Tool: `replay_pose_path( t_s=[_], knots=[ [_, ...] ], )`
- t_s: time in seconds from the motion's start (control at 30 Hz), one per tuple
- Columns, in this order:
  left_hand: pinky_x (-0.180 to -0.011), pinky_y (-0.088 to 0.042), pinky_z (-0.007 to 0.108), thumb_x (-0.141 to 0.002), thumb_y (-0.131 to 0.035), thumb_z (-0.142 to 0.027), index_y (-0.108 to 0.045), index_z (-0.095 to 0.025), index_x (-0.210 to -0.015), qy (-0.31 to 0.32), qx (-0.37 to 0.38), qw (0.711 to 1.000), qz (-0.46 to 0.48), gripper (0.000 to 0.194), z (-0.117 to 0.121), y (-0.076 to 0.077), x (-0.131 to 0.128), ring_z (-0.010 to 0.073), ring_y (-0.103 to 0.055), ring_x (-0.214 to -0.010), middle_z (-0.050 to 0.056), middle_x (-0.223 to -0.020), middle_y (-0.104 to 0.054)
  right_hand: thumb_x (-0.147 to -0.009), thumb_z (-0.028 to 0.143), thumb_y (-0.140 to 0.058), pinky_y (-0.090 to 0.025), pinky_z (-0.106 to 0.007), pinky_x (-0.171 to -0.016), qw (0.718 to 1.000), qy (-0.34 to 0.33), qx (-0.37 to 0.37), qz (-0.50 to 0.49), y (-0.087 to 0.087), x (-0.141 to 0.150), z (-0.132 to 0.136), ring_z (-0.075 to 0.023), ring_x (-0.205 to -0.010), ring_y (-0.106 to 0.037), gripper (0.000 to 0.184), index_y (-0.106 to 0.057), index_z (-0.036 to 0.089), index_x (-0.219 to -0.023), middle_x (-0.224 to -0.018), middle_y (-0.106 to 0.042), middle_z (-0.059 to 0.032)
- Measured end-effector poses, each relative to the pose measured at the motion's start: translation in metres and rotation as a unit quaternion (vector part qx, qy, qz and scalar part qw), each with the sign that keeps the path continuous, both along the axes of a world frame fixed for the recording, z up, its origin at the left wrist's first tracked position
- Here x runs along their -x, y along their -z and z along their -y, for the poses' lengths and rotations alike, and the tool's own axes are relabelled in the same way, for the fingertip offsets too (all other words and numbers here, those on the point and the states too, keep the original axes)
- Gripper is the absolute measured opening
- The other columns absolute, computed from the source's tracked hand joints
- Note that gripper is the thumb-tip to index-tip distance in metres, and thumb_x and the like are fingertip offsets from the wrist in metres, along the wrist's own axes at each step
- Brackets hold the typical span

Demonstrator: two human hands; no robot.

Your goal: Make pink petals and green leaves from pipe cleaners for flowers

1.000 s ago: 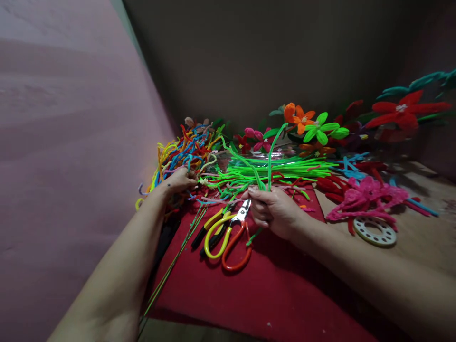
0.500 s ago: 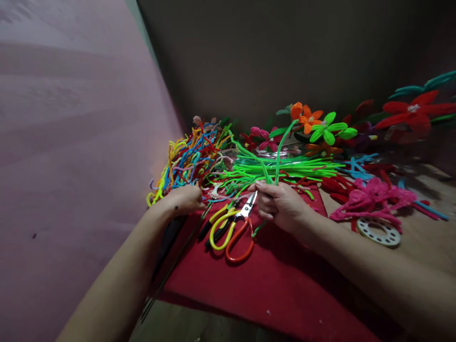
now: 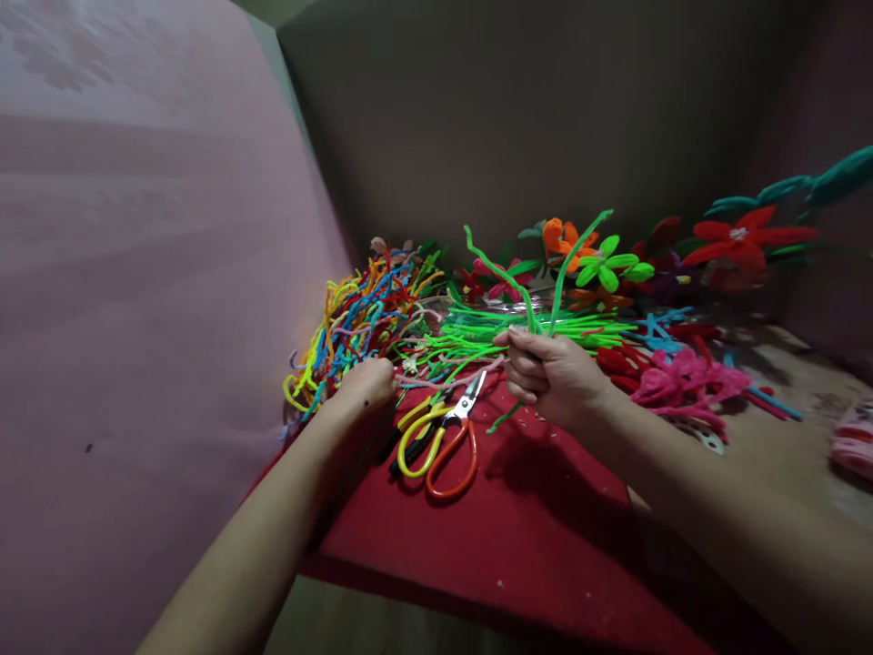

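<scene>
Here, the right hand [image 3: 547,371] grips green strands [image 3: 562,277]; whether the left hand [image 3: 368,386] holds anything, I cannot tell.

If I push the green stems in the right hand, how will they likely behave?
The green stems probably hold their bends, since they rise unsupported above the right hand. They look thin, so likely light. Their fuzzy-looking surface should resist slipping.

Bare on both sides
My left grip [image 3: 372,382] and right grip [image 3: 542,366] are ungloved, the left forearm [image 3: 273,518] and right forearm [image 3: 702,487] uncovered; a small, dark, round spot [image 3: 366,402] marks the left wrist [image 3: 349,409].
</scene>
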State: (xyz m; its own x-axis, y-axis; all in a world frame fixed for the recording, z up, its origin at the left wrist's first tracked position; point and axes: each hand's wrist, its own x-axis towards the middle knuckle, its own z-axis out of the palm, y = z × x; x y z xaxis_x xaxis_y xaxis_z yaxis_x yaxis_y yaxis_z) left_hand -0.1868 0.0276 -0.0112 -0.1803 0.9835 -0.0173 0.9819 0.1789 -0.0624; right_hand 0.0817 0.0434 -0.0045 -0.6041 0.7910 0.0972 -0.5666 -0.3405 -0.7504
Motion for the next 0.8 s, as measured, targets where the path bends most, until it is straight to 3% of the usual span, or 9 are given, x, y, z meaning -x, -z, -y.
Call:
replay_pose_path(
  t_s=[0.13, 0.27, 0.43, 0.53, 0.63, 0.73, 0.8],
  knots=[
    [-0.070, -0.040, 0.028, -0.074, -0.044, -0.024, -0.065, -0.027, -0.093, 0.065, -0.067, 0.996, 0.013, 0.029, -0.018, 0.002, -0.023, 0.0218, -0.059, -0.089, 0.006, -0.096, -0.066, -0.084, 0.023, -0.047, -0.015, -0.019, -0.032, 1.000, 0.014, 0.018, 0.006, 0.007, -0.011, 0.006, -0.0048, -0.035, -0.007, 0.019, -0.058, 0.013, -0.072, -0.039, -0.016, 0.0104],
    [-0.070, -0.039, 0.028, -0.070, -0.047, -0.018, -0.067, -0.026, -0.086, 0.113, -0.075, 0.990, 0.029, 0.027, -0.035, 0.015, -0.029, 0.0225, -0.057, -0.092, 0.005, -0.101, -0.063, -0.083, 0.025, -0.048, -0.015, -0.018, -0.032, 0.999, 0.028, 0.033, 0.012, 0.014, -0.015, 0.009, -0.0047, -0.035, -0.009, 0.019, -0.058, 0.013, -0.072, -0.038, -0.018, 0.0106],
    [-0.067, -0.039, 0.029, -0.070, -0.050, -0.021, -0.065, -0.021, -0.078, 0.151, -0.103, 0.981, 0.069, 0.018, -0.040, 0.020, -0.016, 0.0214, -0.057, -0.082, 0.006, -0.100, -0.059, -0.080, 0.028, -0.053, -0.019, -0.017, -0.032, 0.999, 0.034, 0.032, 0.006, 0.022, -0.015, 0.004, -0.0041, -0.034, -0.012, 0.018, -0.059, 0.012, -0.073, -0.038, -0.021, 0.0108],
    [-0.067, -0.040, 0.028, -0.067, -0.052, -0.021, -0.064, -0.019, -0.080, 0.161, -0.142, 0.970, 0.114, 0.017, -0.039, 0.018, -0.005, 0.0186, -0.056, -0.078, 0.006, -0.096, -0.059, -0.079, 0.026, -0.054, -0.030, -0.019, -0.036, 0.998, 0.057, 0.035, -0.002, 0.025, -0.013, -0.002, -0.0048, -0.035, -0.026, 0.017, -0.060, 0.012, -0.073, -0.040, -0.034, 0.0075],
    [-0.062, -0.041, 0.025, -0.068, -0.050, -0.021, -0.062, -0.017, -0.083, 0.154, -0.177, 0.956, 0.175, 0.020, -0.040, 0.018, 0.003, 0.0151, -0.055, -0.070, 0.004, -0.085, -0.060, -0.081, 0.021, -0.048, -0.046, -0.026, -0.053, 0.995, 0.083, 0.049, 0.006, 0.028, -0.011, -0.006, -0.0097, -0.049, -0.051, 0.019, -0.062, 0.011, -0.072, -0.054, -0.056, -0.0016],
    [-0.059, -0.043, 0.024, -0.070, -0.049, -0.023, -0.062, -0.016, -0.085, 0.160, -0.196, 0.939, 0.232, 0.021, -0.040, 0.019, 0.006, 0.0144, -0.056, -0.068, 0.003, -0.079, -0.062, -0.083, 0.017, -0.045, -0.049, -0.032, -0.070, 0.995, 0.080, 0.064, 0.018, 0.029, -0.008, -0.008, -0.0138, -0.067, -0.061, 0.022, -0.064, 0.011, -0.073, -0.074, -0.065, -0.0076],
    [-0.063, -0.044, 0.025, -0.068, -0.052, -0.024, -0.062, -0.016, -0.081, 0.183, -0.202, 0.926, 0.261, 0.018, -0.039, 0.017, 0.003, 0.0156, -0.057, -0.075, 0.004, -0.085, -0.063, -0.083, 0.017, -0.045, -0.049, -0.032, -0.072, 0.994, 0.075, 0.068, 0.031, 0.029, -0.005, -0.010, -0.0156, -0.077, -0.062, 0.022, -0.064, 0.012, -0.074, -0.083, -0.067, -0.0089]
  ],
)
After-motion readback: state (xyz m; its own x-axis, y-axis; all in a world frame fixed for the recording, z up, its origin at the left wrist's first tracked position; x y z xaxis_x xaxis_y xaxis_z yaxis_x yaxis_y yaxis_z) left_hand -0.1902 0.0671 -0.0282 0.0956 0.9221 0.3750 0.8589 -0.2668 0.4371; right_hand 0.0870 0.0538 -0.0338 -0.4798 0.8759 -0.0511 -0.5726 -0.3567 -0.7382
